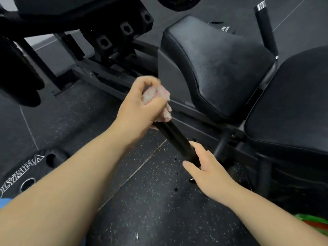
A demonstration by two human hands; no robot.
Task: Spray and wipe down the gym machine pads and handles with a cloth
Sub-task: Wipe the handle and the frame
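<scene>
Head view is showing both bare forearms reaching forward over the speckled rubber floor (156,206). Left hand (142,105) is curling tight around a bunched pink-white cloth (159,100), pressing it over the far end of a black handle (177,141) that is slanting up to the left. Right hand (207,167) is wrapping fingers around the handle's near end, thumb lying along it. Black seat pad (218,64) is sitting just right of the cloth.
</scene>
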